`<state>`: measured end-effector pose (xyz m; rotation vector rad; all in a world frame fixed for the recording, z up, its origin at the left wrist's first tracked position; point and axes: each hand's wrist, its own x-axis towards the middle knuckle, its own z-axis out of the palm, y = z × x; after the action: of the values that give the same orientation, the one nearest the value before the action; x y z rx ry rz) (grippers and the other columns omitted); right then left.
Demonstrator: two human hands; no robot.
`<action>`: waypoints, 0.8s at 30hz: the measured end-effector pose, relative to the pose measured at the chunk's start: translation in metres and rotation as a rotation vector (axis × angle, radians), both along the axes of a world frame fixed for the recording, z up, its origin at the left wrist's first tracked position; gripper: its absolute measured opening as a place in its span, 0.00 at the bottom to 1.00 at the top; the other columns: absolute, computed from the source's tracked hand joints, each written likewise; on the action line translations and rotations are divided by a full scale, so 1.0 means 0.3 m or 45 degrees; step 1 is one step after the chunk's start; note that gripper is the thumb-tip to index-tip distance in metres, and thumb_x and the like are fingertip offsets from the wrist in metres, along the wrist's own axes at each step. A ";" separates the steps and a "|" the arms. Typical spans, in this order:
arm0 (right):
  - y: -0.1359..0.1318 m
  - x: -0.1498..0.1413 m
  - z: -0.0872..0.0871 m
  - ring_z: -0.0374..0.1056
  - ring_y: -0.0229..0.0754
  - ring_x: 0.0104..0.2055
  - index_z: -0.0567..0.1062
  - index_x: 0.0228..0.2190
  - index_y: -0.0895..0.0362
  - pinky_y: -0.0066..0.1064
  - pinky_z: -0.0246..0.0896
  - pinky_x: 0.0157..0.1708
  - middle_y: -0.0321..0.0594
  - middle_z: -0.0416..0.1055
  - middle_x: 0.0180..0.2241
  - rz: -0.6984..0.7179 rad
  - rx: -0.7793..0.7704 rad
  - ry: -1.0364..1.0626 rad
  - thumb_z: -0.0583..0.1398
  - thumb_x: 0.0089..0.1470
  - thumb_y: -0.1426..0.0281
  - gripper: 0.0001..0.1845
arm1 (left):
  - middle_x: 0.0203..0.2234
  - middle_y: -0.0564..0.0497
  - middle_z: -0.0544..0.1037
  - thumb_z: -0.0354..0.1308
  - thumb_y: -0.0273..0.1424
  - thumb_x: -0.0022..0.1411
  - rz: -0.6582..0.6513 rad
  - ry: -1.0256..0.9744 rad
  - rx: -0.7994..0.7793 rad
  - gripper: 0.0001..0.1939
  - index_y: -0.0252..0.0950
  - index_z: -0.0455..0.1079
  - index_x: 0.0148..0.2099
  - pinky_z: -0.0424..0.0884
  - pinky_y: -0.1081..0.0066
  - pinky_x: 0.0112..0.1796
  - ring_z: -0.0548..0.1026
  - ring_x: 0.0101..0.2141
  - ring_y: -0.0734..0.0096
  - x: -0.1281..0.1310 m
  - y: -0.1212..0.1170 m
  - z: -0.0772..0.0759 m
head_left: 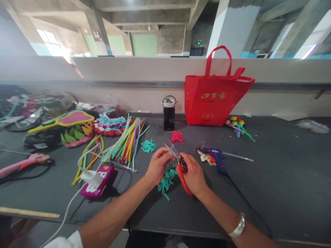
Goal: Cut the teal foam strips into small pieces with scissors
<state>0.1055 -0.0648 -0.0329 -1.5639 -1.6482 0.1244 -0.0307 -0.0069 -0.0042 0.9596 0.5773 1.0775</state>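
Observation:
My right hand [192, 174] is closed around the red handles of a pair of scissors [184, 181], their blades pointing up and to the left. Beside the blades, my left hand [159, 164] pinches its thumb and fingers together. A small teal piece [172, 146] shows at those fingertips, against the blades; most of it is hidden. Under both hands lies a loose pile of teal strips [167, 182]. Just beyond are a heap of short turquoise pieces [149, 146] and a heap of short red-pink pieces [177, 137].
A bundle of coloured fuzzy stems [126, 141] and a purple power strip [99, 182] lie left. A blue glue gun [216, 156] rests right, its cord trailing forward. Behind stand a phone [169, 119] against a lidded container and a red bag [214, 100].

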 end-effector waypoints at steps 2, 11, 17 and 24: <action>-0.001 0.000 0.000 0.69 0.46 0.42 0.69 0.49 0.56 0.37 0.65 0.44 0.44 0.71 0.41 -0.003 -0.008 -0.003 0.58 0.53 0.72 0.20 | 0.24 0.54 0.75 0.64 0.31 0.51 0.008 0.003 0.006 0.06 0.35 0.71 0.30 0.67 0.73 0.35 0.71 0.27 0.75 0.002 -0.001 0.001; -0.007 -0.005 0.002 0.69 0.44 0.39 0.70 0.46 0.56 0.34 0.65 0.41 0.43 0.72 0.38 -0.008 0.006 -0.001 0.56 0.53 0.72 0.17 | 0.24 0.55 0.74 0.64 0.30 0.51 0.012 -0.008 0.016 0.05 0.35 0.71 0.31 0.67 0.74 0.35 0.71 0.27 0.76 0.005 0.002 -0.008; -0.006 -0.009 0.006 0.71 0.42 0.36 0.70 0.45 0.55 0.32 0.66 0.39 0.41 0.73 0.37 -0.001 0.021 0.015 0.56 0.54 0.71 0.15 | 0.23 0.54 0.74 0.64 0.31 0.51 0.018 0.015 0.007 0.06 0.35 0.71 0.31 0.68 0.73 0.35 0.71 0.27 0.75 0.003 -0.001 0.003; -0.008 -0.008 0.007 0.70 0.40 0.31 0.72 0.42 0.54 0.29 0.65 0.34 0.38 0.74 0.33 -0.009 0.056 0.041 0.56 0.56 0.68 0.12 | 0.22 0.54 0.73 0.63 0.32 0.52 0.035 0.041 0.047 0.06 0.36 0.70 0.30 0.67 0.72 0.35 0.71 0.27 0.75 0.000 0.002 0.004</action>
<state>0.1032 -0.0671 -0.0307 -1.5272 -1.6097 0.1084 -0.0308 -0.0062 -0.0030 1.0052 0.6000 1.1021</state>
